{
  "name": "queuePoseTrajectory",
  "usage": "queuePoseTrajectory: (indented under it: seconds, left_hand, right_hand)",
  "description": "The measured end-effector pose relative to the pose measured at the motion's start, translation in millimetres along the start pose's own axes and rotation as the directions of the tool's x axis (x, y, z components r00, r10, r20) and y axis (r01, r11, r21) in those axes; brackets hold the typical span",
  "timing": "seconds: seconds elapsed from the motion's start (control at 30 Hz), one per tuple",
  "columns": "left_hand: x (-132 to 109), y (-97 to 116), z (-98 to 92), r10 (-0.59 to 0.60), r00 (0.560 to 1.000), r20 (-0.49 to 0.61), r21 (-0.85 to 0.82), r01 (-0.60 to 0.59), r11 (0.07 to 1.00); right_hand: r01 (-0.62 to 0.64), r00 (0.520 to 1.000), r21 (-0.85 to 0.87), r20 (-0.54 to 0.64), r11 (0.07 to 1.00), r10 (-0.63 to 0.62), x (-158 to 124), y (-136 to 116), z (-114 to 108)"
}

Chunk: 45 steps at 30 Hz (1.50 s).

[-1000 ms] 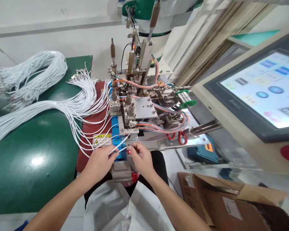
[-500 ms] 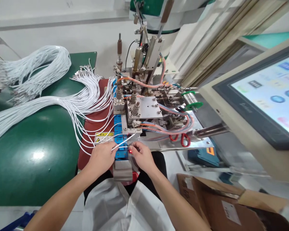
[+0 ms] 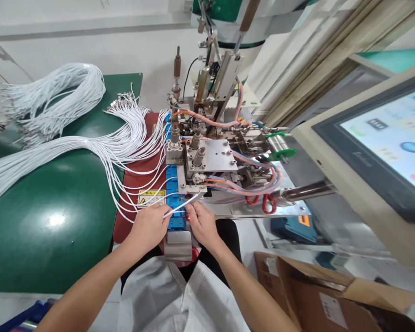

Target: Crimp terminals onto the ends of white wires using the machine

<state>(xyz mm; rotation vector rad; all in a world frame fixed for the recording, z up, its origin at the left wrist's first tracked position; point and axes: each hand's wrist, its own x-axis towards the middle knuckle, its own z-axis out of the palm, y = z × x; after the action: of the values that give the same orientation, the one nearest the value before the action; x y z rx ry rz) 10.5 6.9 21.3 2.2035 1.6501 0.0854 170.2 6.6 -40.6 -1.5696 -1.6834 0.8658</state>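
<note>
Green worktop (image 3: pixel 72 258) stretches left of the machine (image 3: pixel 212 154). The left hand (image 3: pixel 148 226) pinches white wires (image 3: pixel 185 204) in its fingers over blue blocks (image 3: pixel 176 222); whether the right hand's (image 3: pixel 202 223) narrowed fingers grip one, I cannot tell. Straight, steady wires should help.

One head-worn camera looks forward and steeply down over the forearms (image 3: pixel 100 272), from fairly near, with the fingers (image 3: pixel 198 211) below mid-view. Its wide field reaches the white cable bundle (image 3: pixel 83 144) left of the fingers, the hose-fitted machine (image 3: pixel 210 154) beyond them and the touchscreen (image 3: pixel 383 133) to their right.
</note>
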Motion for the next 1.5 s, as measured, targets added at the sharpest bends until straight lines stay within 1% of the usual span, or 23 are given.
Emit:
queuePoseTrajectory:
  seconds: [0.07, 0.13, 0.27, 0.33, 0.4, 0.47, 0.53, 0.6, 0.63, 0.73, 0.8, 0.87, 0.9, 0.97, 1.07, 1.13, 1.2, 1.27, 1.37, 1.43, 1.5]
  left_hand:
    - [-1, 0, -0.1, 0.008, 1.000, -0.003, 0.006, -0.008, 1.000]
    - [-2, 1, 0.1, 0.014, 1.000, -0.007, 0.027, -0.014, 1.000]
    - [-8, 3, 3.3, 0.025, 1.000, -0.012, 0.103, -0.024, 0.994]
    - [-10, 2, 6.1, 0.038, 0.999, -0.034, 0.111, -0.034, 0.993]
    - [-11, -1, 8.4, 0.077, 0.995, -0.070, 0.070, -0.072, 0.995]
    - [-11, -5, 8.9, 0.119, 0.984, -0.131, 0.000, -0.120, 0.993]
    - [-12, -8, 7.2, 0.130, 0.970, -0.207, -0.064, -0.146, 0.987]
    - [-15, -10, 4.1, 0.127, 0.957, -0.261, -0.101, -0.158, 0.982]
    - [-16, -10, 2.6, 0.135, 0.955, -0.264, -0.105, -0.168, 0.980]
    - [-23, -7, 0.9, 0.170, 0.964, -0.207, -0.075, -0.189, 0.979]
    - [-28, -4, 2.2, 0.187, 0.972, -0.144, -0.058, -0.197, 0.979]
    - [-33, 1, 3.5, 0.183, 0.978, -0.101, -0.098, -0.193, 0.976]
    - [-35, 4, 3.4, 0.173, 0.981, -0.091, -0.153, -0.185, 0.971]
    - [-38, 13, 1.4, 0.141, 0.985, -0.103, -0.326, -0.168, 0.930]
    - [-37, 26, -4.2, 0.086, 0.986, -0.143, -0.576, -0.154, 0.803]
    - [-34, 32, -6.6, 0.044, 0.986, -0.158, -0.649, -0.137, 0.748]
    - [-30, 35, -6.4, 0.006, 0.986, -0.169, -0.670, -0.119, 0.733]
    - [-28, 35, -3.9, -0.030, 0.980, -0.196, -0.677, -0.113, 0.727]
    - [-27, 33, 1.4, -0.072, 0.970, -0.233, -0.695, -0.114, 0.710]
    - [-28, 33, 4.3, -0.069, 0.971, -0.230, -0.700, -0.116, 0.705]
    - [-28, 33, 6.0, -0.060, 0.974, -0.216, -0.697, -0.111, 0.708]
  right_hand:
    - [-0.089, 0.995, 0.067, -0.035, 0.994, 0.091, -3, 1, 7]
    - [-0.138, 0.988, 0.108, -0.047, 0.985, 0.144, -5, 1, 11]
    - [-0.153, 0.987, 0.130, -0.021, 0.980, 0.157, -5, 2, 12]
    - [-0.168, 0.985, 0.155, -0.022, 0.974, 0.173, -5, 3, 9]
    - [-0.191, 0.974, 0.214, -0.078, 0.958, 0.211, -7, 4, 5]
    - [-0.183, 0.959, 0.296, -0.157, 0.937, 0.237, -12, 2, 1]
    - [-0.119, 0.960, 0.364, -0.195, 0.924, 0.201, -19, -2, -5]
    - [-0.026, 0.976, 0.407, -0.186, 0.913, 0.111, -26, -9, -12]
    - [0.022, 0.983, 0.418, -0.176, 0.908, 0.057, -29, -13, -15]
    - [0.146, 0.984, 0.430, -0.158, 0.891, -0.085, -36, -26, -22]
    - [0.175, 0.981, 0.442, -0.153, 0.880, -0.119, -36, -34, -24]
    - [0.168, 0.983, 0.446, -0.137, 0.879, -0.119, -36, -40, -25]
    - [0.165, 0.985, 0.437, -0.121, 0.884, -0.124, -35, -42, -25]
    - [0.176, 0.984, 0.394, -0.088, 0.902, -0.154, -34, -45, -25]
    - [0.225, 0.974, 0.318, -0.061, 0.921, -0.217, -34, -47, -24]
    - [0.277, 0.961, 0.275, -0.069, 0.921, -0.269, -35, -47, -24]
    - [0.324, 0.946, 0.241, -0.069, 0.915, -0.317, -36, -47, -26]
    - [0.328, 0.945, 0.233, -0.067, 0.915, -0.322, -37, -45, -29]
    - [0.272, 0.961, 0.266, -0.126, 0.925, -0.246, -36, -43, -36]
    - [0.240, 0.963, 0.275, -0.187, 0.931, -0.193, -34, -43, -39]
    - [0.226, 0.962, 0.272, -0.211, 0.935, -0.171, -31, -45, -41]
